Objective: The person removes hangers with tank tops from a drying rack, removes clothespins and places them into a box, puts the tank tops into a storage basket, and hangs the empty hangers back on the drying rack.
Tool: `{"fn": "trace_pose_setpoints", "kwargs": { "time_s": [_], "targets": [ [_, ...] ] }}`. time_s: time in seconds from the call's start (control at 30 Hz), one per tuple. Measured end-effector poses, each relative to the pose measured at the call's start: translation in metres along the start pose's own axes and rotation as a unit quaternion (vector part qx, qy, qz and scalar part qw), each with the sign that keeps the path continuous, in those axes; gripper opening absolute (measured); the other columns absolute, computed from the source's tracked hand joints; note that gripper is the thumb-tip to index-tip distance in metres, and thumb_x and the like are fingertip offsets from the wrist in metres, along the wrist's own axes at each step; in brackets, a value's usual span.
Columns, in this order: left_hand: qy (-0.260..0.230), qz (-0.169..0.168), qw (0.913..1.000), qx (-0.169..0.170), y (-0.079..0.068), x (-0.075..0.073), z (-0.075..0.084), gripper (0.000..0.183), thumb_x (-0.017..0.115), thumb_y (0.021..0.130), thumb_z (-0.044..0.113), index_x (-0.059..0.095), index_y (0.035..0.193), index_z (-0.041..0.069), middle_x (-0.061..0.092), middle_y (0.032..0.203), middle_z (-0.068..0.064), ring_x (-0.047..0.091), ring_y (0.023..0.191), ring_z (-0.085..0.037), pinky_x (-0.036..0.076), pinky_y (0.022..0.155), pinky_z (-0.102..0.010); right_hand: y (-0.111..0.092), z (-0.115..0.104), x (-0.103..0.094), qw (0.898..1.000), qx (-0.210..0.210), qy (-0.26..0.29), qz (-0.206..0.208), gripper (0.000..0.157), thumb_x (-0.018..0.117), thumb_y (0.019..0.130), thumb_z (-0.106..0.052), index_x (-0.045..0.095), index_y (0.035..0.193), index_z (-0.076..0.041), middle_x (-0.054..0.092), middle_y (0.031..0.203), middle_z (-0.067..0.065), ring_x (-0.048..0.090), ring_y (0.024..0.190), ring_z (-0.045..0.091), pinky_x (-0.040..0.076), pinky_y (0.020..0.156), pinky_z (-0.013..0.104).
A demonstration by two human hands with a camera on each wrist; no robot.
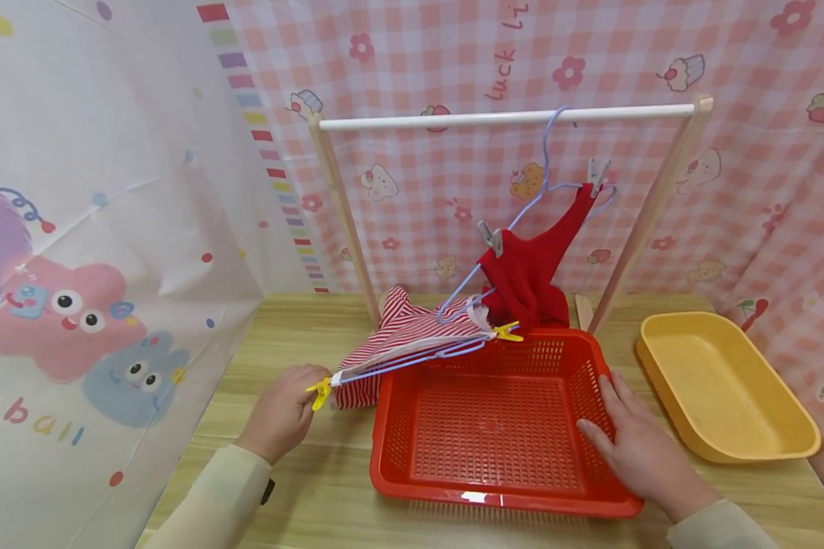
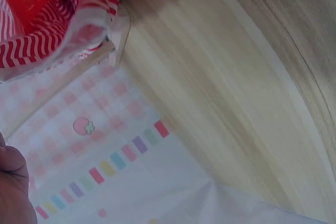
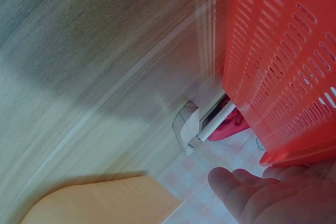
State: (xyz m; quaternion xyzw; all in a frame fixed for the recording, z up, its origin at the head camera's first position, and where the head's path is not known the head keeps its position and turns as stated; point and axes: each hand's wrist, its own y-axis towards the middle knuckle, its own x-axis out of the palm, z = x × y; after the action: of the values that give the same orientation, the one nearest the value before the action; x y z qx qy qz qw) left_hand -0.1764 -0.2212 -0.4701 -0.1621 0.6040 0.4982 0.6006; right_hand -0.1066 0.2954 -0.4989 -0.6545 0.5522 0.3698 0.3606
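My left hand [image 1: 284, 412] grips the left end of a light blue hanger [image 1: 412, 358], next to a yellow clip [image 1: 321, 392]. A red-and-white striped garment [image 1: 412, 328] is on this hanger, with a second yellow clip [image 1: 508, 332] at its right end. The hanger slants over the back left rim of a red plastic basket [image 1: 494, 435]. On the basket's right rim, my right hand [image 1: 642, 442] holds on with the thumb inside and the fingers outside. In the right wrist view, its fingers [image 3: 236, 187] lie along the outside below the rim.
A wooden rack with a white rail [image 1: 453, 120] stands behind the basket. From it hangs another blue hanger [image 1: 545, 164] with a red garment [image 1: 532, 259] held by grey clips [image 1: 490, 238]. A yellow tray [image 1: 728, 389] lies to the right. Printed curtains border the table [image 1: 281, 335].
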Motion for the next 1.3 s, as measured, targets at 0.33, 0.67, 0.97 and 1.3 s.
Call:
{"fn": "trace_pose_setpoints", "kwargs": {
  "time_s": [0.33,0.67,0.97,1.3],
  "targets": [
    [-0.01,0.005,0.9999,0.009,-0.007,-0.012,-0.009,0.016,0.061,0.1,0.001,0.074,0.106,0.009,0.076,0.109,-0.004,0.069,0.104,-0.026,0.058,0.093,-0.049,0.0,0.0,0.0,1.0,-0.003,0.0,0.004,0.094,0.053,0.106,-0.058,0.016,0.164,0.006,0.01,0.171,0.034,0.021,0.153,0.059,0.027,0.118,0.074],
    [-0.012,0.03,0.9975,0.064,-0.011,-0.014,-0.004,0.021,0.066,0.092,-0.002,0.075,0.106,0.011,0.077,0.107,-0.003,0.07,0.102,-0.024,0.057,0.091,-0.047,0.001,0.001,0.001,1.0,-0.01,-0.004,0.016,0.091,0.053,0.107,-0.053,0.016,0.164,0.006,0.011,0.171,0.034,0.022,0.152,0.059,0.028,0.117,0.074],
    [-0.03,0.011,0.9966,0.076,0.003,-0.005,0.01,0.015,0.067,0.095,0.004,0.076,0.103,0.013,0.077,0.108,0.0,0.07,0.103,-0.022,0.057,0.092,-0.044,0.001,0.0,0.0,1.0,0.0,0.007,0.005,0.095,0.05,0.106,-0.059,0.015,0.164,0.006,0.01,0.171,0.035,0.02,0.153,0.059,0.026,0.117,0.075],
    [-0.061,-0.001,0.9947,0.082,0.012,0.006,0.025,0.016,0.069,0.096,0.01,0.077,0.108,0.014,0.078,0.113,-0.001,0.07,0.107,-0.023,0.056,0.095,-0.044,0.0,0.002,0.003,0.999,0.008,0.03,0.018,0.096,0.052,0.107,-0.056,0.01,0.164,0.008,0.011,0.17,0.036,0.02,0.154,0.059,0.024,0.118,0.074]
  ]
}}
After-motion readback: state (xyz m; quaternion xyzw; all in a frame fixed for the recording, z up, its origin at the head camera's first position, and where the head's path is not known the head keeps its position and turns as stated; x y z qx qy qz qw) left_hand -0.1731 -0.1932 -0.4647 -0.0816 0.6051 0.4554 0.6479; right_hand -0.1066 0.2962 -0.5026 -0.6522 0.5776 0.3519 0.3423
